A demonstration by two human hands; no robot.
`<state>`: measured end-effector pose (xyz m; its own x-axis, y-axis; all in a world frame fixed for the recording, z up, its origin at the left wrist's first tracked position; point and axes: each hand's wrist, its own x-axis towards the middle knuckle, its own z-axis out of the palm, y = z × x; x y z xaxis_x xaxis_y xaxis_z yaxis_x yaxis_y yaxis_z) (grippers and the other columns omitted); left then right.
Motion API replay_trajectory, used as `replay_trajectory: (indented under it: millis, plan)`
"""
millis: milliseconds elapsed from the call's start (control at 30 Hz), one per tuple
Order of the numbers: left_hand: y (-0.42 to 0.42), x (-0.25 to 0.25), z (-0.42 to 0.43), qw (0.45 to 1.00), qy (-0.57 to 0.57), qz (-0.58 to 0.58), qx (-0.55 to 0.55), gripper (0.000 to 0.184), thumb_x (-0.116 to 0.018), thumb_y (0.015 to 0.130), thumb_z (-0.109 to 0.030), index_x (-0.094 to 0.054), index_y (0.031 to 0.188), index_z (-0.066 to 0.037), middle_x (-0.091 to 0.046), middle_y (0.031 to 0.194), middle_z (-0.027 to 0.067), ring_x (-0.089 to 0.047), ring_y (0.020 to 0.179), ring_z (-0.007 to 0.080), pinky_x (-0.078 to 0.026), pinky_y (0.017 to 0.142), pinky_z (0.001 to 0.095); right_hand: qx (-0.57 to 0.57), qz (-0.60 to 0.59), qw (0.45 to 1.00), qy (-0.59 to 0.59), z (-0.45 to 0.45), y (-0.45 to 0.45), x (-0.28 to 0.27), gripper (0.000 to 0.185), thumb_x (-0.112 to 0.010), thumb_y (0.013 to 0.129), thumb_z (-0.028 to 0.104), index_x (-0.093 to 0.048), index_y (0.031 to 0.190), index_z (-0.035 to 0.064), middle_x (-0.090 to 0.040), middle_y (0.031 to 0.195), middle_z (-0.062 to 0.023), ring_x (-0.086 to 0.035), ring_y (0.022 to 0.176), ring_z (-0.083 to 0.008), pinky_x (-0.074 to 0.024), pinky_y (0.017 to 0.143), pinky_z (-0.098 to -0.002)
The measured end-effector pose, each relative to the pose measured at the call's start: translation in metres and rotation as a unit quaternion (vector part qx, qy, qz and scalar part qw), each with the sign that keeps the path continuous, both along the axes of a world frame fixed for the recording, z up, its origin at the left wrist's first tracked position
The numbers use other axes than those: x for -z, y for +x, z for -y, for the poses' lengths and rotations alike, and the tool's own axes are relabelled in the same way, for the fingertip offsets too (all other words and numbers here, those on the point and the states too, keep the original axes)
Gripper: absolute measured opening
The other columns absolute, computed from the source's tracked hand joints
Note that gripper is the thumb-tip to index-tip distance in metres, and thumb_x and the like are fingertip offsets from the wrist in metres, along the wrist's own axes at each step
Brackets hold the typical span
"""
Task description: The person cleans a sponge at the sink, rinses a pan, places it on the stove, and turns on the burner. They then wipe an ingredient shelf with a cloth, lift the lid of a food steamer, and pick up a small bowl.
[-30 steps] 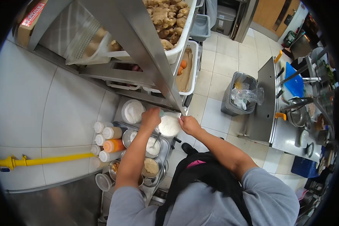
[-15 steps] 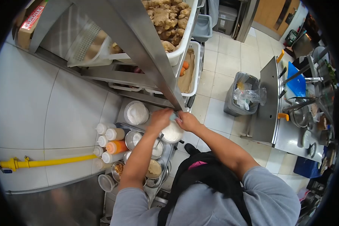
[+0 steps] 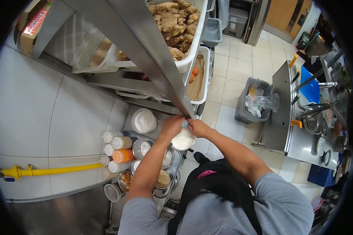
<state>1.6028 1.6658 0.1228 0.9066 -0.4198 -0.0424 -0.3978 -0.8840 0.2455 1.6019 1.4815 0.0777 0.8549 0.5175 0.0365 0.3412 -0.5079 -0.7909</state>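
While my left hand point(image 3: 172, 127) and right hand point(image 3: 199, 128) are bunched together: the left is curled shut around a small pale teal piece point(image 3: 184, 123). The right is tucked in beside it, but honestly I can't tell whether it's gripping too, fingers are hidden.
Teal piece, where: between my two hands, above the far side of a round tub point(image 3: 178, 149), near the foot of the steel post point(image 3: 176, 92).
Teal piece, feel: too small to make out what it is, so just my guess: light, maybe thin and bendy, no real weight to fight. Dusty fingers would probably make it slippery.
Teal piece, where to grab: I'd pinch a free edge, one hand each side, and skip the middle.
Tub: full of white powder point(image 3: 183, 141), likely way heavier than it looks. Hold it low on opposite walls, since lifting by one bit of rim could tip it.
Powder: looks dry, loose and soft, so I'd expect puffs and spills if the tub gets bumped.
Neighbours: squeeze bottles point(image 3: 122, 156) stand off to my left, well apart from my hands.
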Motion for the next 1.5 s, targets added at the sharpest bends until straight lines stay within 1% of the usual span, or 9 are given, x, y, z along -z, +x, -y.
replay_trajectory:
  millis: [433,533,733,800,900,1067,1300,1367,1500]
  plan:
    - [0.000,-0.001,-0.049,0.975,-0.148,-0.041,-0.161,0.046,-0.071,0.076,-0.020,-0.057,0.116,-0.001,-0.063,0.104,0.0205,-0.060,0.101,0.0363,-0.047,0.088,0.0427,0.185,-0.140,0.971,-0.055,0.081,-0.039,-0.043,0.018,-0.050,0.087,0.012,-0.046,0.100,0.0014,-0.059,0.074,-0.0328,-0.057,0.075,-0.0529,-0.0455,0.071,-0.0589]
    - [0.009,0.074,-0.042,0.984,0.026,0.025,-0.173,0.038,-0.067,0.073,-0.012,-0.061,0.109,-0.003,-0.062,0.106,0.0187,-0.058,0.104,0.0349,-0.047,0.086,0.0419,0.198,-0.169,0.965,-0.035,0.105,-0.046,-0.040,0.013,-0.048,0.088,0.010,-0.043,0.097,0.0017,-0.059,0.074,-0.0319,-0.061,0.065,-0.0463,-0.0491,0.061,-0.0546]
    - [0.005,0.060,-0.017,0.985,-0.082,-0.147,0.030,0.039,-0.064,0.070,-0.008,-0.062,0.109,-0.005,-0.061,0.109,0.0163,-0.057,0.103,0.0365,-0.045,0.090,0.0460,0.264,-0.218,0.938,0.048,0.171,-0.072,-0.058,0.011,-0.044,0.094,0.011,-0.039,0.091,0.0026,-0.056,0.068,-0.0185,-0.062,0.052,-0.0267,-0.0530,0.043,-0.0389]
    - [0.007,0.078,-0.039,0.985,-0.108,-0.045,-0.123,0.037,-0.062,0.072,-0.006,-0.062,0.109,-0.003,-0.061,0.108,0.0177,-0.057,0.103,0.0379,-0.046,0.091,0.0468,0.303,-0.225,0.924,0.063,0.202,-0.089,-0.049,0.012,-0.044,0.096,0.013,-0.038,0.091,0.0032,-0.054,0.070,-0.0137,-0.062,0.053,-0.0228,-0.0539,0.041,-0.0357]
    - [0.009,0.081,-0.035,0.980,0.010,-0.031,-0.194,0.037,-0.060,0.074,-0.002,-0.060,0.111,-0.001,-0.059,0.113,0.0230,-0.056,0.106,0.0399,-0.045,0.092,0.0462,0.421,-0.236,0.850,0.211,0.261,-0.143,-0.024,0.008,-0.045,0.096,0.013,-0.040,0.098,0.0064,-0.051,0.082,-0.0084,-0.062,0.063,-0.0208,-0.0565,0.041,-0.0346]
    - [0.015,0.066,-0.006,0.981,-0.112,-0.156,0.041,0.037,-0.069,0.072,-0.015,-0.064,0.105,0.001,-0.062,0.106,0.0250,-0.056,0.104,0.0412,-0.045,0.093,0.0432,0.596,-0.181,0.728,0.287,0.320,-0.225,-0.035,0.009,-0.042,0.097,0.013,-0.039,0.099,0.0046,-0.053,0.080,-0.0127,-0.062,0.053,-0.0230,-0.0575,0.043,-0.0358]
    - [0.019,0.068,-0.041,0.992,0.025,-0.078,-0.098,0.041,-0.074,0.069,-0.015,-0.065,0.107,-0.003,-0.062,0.110,0.0224,-0.057,0.105,0.0395,-0.046,0.090,0.0430,0.807,-0.003,0.559,0.191,0.424,-0.282,-0.035,0.006,-0.041,0.094,0.010,-0.037,0.092,0.0067,-0.047,0.075,-0.0084,-0.061,0.062,-0.0221,-0.0550,0.044,-0.0337]
    - [0.020,0.086,-0.046,0.981,-0.093,-0.172,-0.018,0.042,-0.075,0.069,-0.016,-0.065,0.108,-0.004,-0.063,0.109,0.0212,-0.059,0.103,0.0373,-0.046,0.090,0.0429,0.815,-0.001,0.546,0.195,0.461,-0.276,-0.019,0.007,-0.043,0.091,0.009,-0.038,0.089,0.0063,-0.045,0.071,-0.0074,-0.061,0.063,-0.0229,-0.0520,0.044,-0.0347]
    - [0.011,0.055,-0.026,0.961,-0.189,-0.174,-0.103,0.047,-0.071,0.074,-0.018,-0.061,0.117,-0.004,-0.064,0.112,0.0163,-0.062,0.104,0.0306,-0.047,0.090,0.0367,0.721,-0.060,0.596,0.348,0.573,-0.279,0.097,0.026,-0.056,0.086,0.022,-0.063,0.092,-0.0024,-0.067,0.090,-0.0137,-0.065,0.088,-0.0285,-0.0512,0.088,-0.0394]
